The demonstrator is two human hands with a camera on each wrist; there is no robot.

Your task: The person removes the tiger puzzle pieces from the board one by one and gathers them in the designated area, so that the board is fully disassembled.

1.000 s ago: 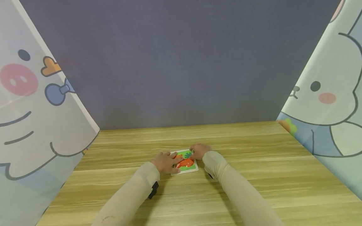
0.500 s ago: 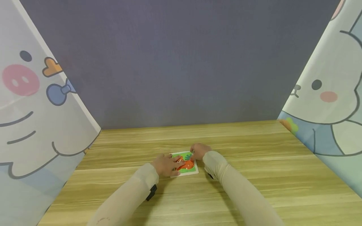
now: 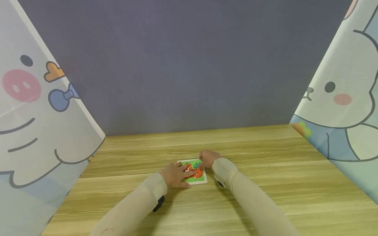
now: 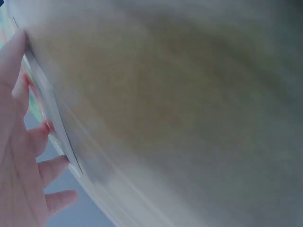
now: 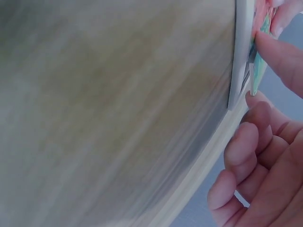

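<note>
A grey wall (image 3: 189, 65) stands at the far side; before it spreads the wood-grained desk (image 3: 254, 147); the framed tiger picture (image 3: 200, 183), white-rimmed, lies flat around the desk's middle, between the two hands; the left hand (image 3: 174, 176) is wide, fingers spread over the picture's left part; the right hand (image 3: 209, 158), at the far right corner, pinches a thin green-faced piece (image 5: 258, 71), tilted above the rim, between thumb and finger.
</note>
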